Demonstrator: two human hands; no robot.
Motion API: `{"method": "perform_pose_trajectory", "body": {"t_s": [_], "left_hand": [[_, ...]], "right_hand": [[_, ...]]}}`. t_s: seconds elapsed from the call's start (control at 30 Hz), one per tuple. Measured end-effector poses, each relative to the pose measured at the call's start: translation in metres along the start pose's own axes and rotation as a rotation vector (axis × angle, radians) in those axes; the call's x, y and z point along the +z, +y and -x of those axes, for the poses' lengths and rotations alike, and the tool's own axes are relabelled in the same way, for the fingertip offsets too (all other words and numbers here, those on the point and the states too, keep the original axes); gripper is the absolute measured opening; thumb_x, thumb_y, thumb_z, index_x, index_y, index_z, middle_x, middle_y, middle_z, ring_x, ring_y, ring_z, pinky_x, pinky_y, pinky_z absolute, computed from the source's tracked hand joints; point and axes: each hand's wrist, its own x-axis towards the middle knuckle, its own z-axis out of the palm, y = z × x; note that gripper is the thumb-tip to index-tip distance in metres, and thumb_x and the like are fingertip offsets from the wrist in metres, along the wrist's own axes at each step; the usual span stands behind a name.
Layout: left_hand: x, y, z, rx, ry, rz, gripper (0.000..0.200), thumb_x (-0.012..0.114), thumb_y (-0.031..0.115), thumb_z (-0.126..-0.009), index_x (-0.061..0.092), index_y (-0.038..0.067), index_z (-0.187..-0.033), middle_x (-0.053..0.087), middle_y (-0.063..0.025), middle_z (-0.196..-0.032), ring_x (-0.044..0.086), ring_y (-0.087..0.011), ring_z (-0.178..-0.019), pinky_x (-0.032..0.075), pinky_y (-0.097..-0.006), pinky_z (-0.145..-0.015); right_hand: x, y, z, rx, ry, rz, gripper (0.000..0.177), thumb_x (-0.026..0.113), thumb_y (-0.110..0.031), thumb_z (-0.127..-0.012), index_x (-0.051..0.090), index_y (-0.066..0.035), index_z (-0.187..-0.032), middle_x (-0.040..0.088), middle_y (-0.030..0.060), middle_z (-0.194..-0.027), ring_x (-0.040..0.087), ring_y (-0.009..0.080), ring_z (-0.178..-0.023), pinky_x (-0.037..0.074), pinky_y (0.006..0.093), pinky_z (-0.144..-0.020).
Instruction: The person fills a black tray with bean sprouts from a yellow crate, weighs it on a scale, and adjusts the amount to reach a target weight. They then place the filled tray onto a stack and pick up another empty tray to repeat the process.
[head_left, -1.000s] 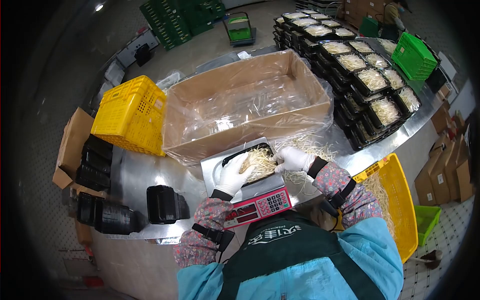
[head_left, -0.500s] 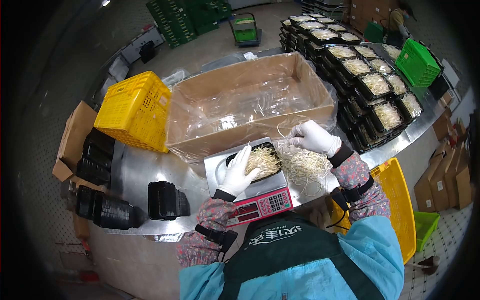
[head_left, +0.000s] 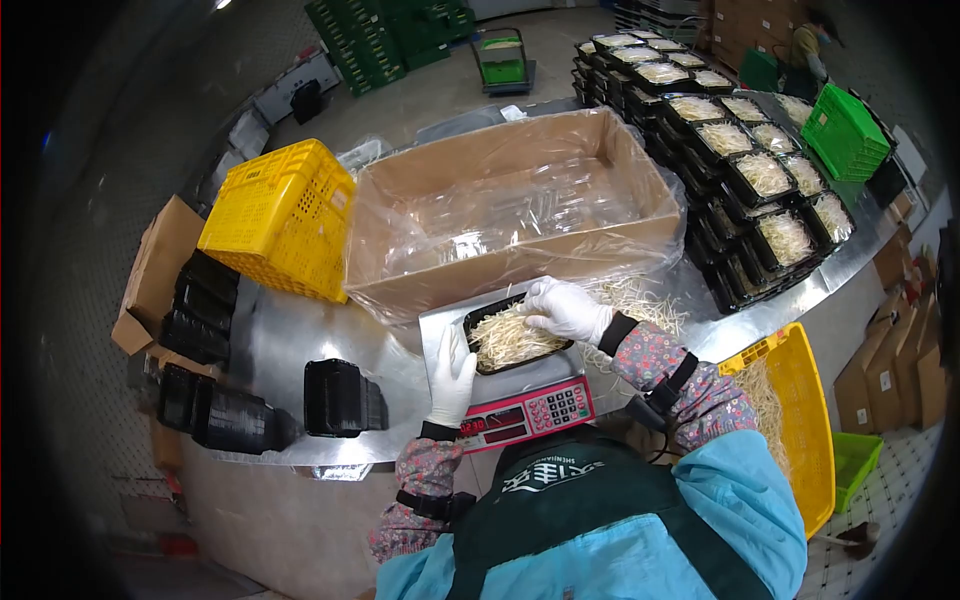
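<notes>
A black plastic tray [head_left: 480, 318] heaped with bean sprouts [head_left: 508, 340] sits on the steel platform of a red-fronted digital scale [head_left: 545, 408]. My left hand [head_left: 453, 378], in a white glove, is at the tray's left side with its fingers stretched out, holding nothing. Over the tray's right edge, my gloved right hand [head_left: 568, 310] has its fingers bent together at the sprouts; its fingertips are partly hidden. Behind that hand, a loose pile of bean sprouts [head_left: 640, 305] lies on the table, partly covered by the right forearm.
A large plastic-lined cardboard box [head_left: 510, 250] stands beyond the scale, with a yellow crate [head_left: 275, 220] at its left. Stacked filled trays [head_left: 760, 175] rise on the right. Empty black trays [head_left: 338, 398] lie at left; another yellow crate [head_left: 805, 430] holds sprouts. A person [head_left: 808, 55] is far right.
My right hand has moved left from the loose pile to the tray. My left hand has drawn back from over the sprouts to the tray's left side. The scale's display now shows lit digits.
</notes>
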Motion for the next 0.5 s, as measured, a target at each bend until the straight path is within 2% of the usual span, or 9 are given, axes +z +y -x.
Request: {"method": "perform_pose_trajectory", "body": {"t_s": [0.1,0.23,0.27,0.3,0.4,0.5], "left_hand": [[-0.009,0.006,0.004,0.034,0.035,-0.153,0.063,0.063,0.01,-0.091,0.036,-0.007,-0.145,0.04,-0.0229,-0.148,0.038,-0.0313,-0.139,0.029,-0.0389,-0.116],[0.002,0.036,-0.006,0.248,-0.029,-0.56,0.066,0.066,0.014,-0.087,0.039,-0.006,-0.144,0.042,-0.0249,-0.147,0.041,-0.0359,-0.136,0.03,-0.0422,-0.115],[0.01,0.043,-0.013,0.317,-0.06,-0.657,0.067,0.067,0.015,-0.086,0.039,-0.005,-0.144,0.042,-0.0253,-0.146,0.041,-0.0371,-0.135,0.03,-0.0432,-0.114],[0.018,0.047,-0.02,0.399,-0.105,-0.674,0.068,0.068,0.019,-0.085,0.041,-0.002,-0.144,0.042,-0.0238,-0.147,0.038,-0.0388,-0.137,0.03,-0.0454,-0.115],[0.046,0.056,-0.04,0.47,-0.209,-0.794,0.064,0.065,0.026,-0.087,0.045,0.005,-0.143,0.047,-0.0197,-0.144,0.038,-0.0402,-0.137,0.03,-0.0485,-0.113],[0.053,0.034,-0.05,0.49,-0.303,-0.965,0.059,0.066,0.029,-0.087,0.051,0.004,-0.138,0.053,-0.0171,-0.137,0.04,-0.0395,-0.135,0.032,-0.0518,-0.11]], "right_hand": [[-0.022,0.006,0.006,0.022,0.095,-0.12,0.025,0.069,-0.017,-0.085,0.072,-0.007,-0.108,0.067,0.0111,-0.099,0.061,0.0304,-0.1,0.049,0.0392,-0.09],[-0.032,0.007,0.004,0.09,0.18,-0.112,0.028,0.069,-0.017,-0.085,0.069,-0.003,-0.11,0.068,0.0137,-0.101,0.062,0.0317,-0.102,0.049,0.0402,-0.09],[-0.019,0.013,0.003,0.025,0.187,-0.069,0.034,0.068,-0.019,-0.086,0.067,-0.001,-0.115,0.067,0.017,-0.106,0.061,0.0329,-0.106,0.048,0.0396,-0.093],[-0.014,0.008,0.003,-0.001,0.142,-0.052,0.042,0.066,-0.024,-0.088,0.062,-0.001,-0.123,0.066,0.0196,-0.113,0.06,0.0349,-0.109,0.047,0.0403,-0.097],[0.014,0.003,0.001,-0.103,0.07,0.016,0.049,0.063,-0.03,-0.089,0.059,0.0,-0.128,0.063,0.0213,-0.119,0.059,0.0371,-0.111,0.044,0.0432,-0.1],[0.009,0.009,0.009,0.018,-0.057,0.097,0.05,0.062,-0.031,-0.089,0.058,0.0,-0.128,0.063,0.0222,-0.118,0.059,0.0376,-0.111,0.045,0.0436,-0.099]]}}
